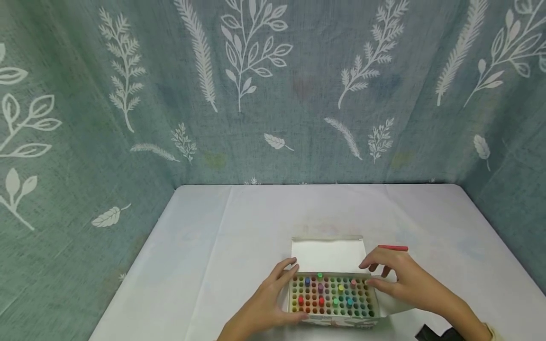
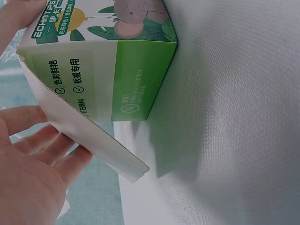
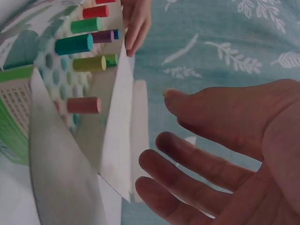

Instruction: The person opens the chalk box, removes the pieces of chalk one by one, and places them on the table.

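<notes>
An open chalk box with a perforated insert stands near the table's front, its white lid folded back. Several coloured chalk sticks poke out of the holes, among them a teal chalk and a pink chalk. My left hand holds the box's left end, thumb at the front edge and fingers by the back corner, around a side flap. Beside the right end hovers my right hand, fingers spread and slightly bent, holding nothing. Its palm and fingers show apart from the box.
A red stick lies on the white-covered table behind my right hand. The right side flap of the box sticks outward. A leaf-patterned curtain hangs along the back and sides. Something black shows beneath the right forearm.
</notes>
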`<state>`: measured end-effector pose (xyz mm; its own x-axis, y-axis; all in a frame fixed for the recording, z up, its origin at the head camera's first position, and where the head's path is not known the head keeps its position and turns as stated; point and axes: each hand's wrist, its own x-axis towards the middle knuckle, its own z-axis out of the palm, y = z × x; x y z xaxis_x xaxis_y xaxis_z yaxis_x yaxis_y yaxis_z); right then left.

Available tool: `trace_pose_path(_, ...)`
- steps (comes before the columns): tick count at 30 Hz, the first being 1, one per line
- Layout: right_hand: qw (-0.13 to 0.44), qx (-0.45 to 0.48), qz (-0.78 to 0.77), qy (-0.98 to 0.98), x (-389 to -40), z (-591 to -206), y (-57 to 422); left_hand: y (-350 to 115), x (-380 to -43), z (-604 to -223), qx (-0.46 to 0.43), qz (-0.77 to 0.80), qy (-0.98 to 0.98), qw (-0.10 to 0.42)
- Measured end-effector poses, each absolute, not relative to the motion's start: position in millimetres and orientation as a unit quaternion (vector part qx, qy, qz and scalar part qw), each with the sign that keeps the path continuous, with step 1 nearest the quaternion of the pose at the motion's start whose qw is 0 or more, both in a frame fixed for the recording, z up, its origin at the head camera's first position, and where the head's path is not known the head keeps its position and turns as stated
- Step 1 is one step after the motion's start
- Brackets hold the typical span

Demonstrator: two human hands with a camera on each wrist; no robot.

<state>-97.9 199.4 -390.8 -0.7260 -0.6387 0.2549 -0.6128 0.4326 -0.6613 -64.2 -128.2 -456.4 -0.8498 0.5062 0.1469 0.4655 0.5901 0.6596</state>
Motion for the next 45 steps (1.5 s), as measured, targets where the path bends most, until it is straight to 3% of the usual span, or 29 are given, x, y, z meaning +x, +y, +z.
trace_pose_path(6, 0.043, -0.382, -0.395, 0.834, -94.2, -398.1, 191.8, -129.2, -62.5, -456.6, 0.28, 0.354, 0.892, 0.022)
trace_pose_path(22, 0.025, -0.391, -0.35, 0.851, -89.9, -418.9, 169.9, -129.0, -65.1, -455.3, 0.277, 0.362, 0.89, 0.03)
trace_pose_path(29, -0.023, -0.39, -0.318, 0.864, -90.2, -423.6, 164.0, -128.3, -65.1, -457.7, 0.274, 0.367, 0.889, 0.028)
trace_pose_path(45, -0.017, -0.397, -0.287, 0.871, -92.0, -420.5, 161.5, -128.4, -62.3, -460.1, 0.275, 0.375, 0.885, 0.016)
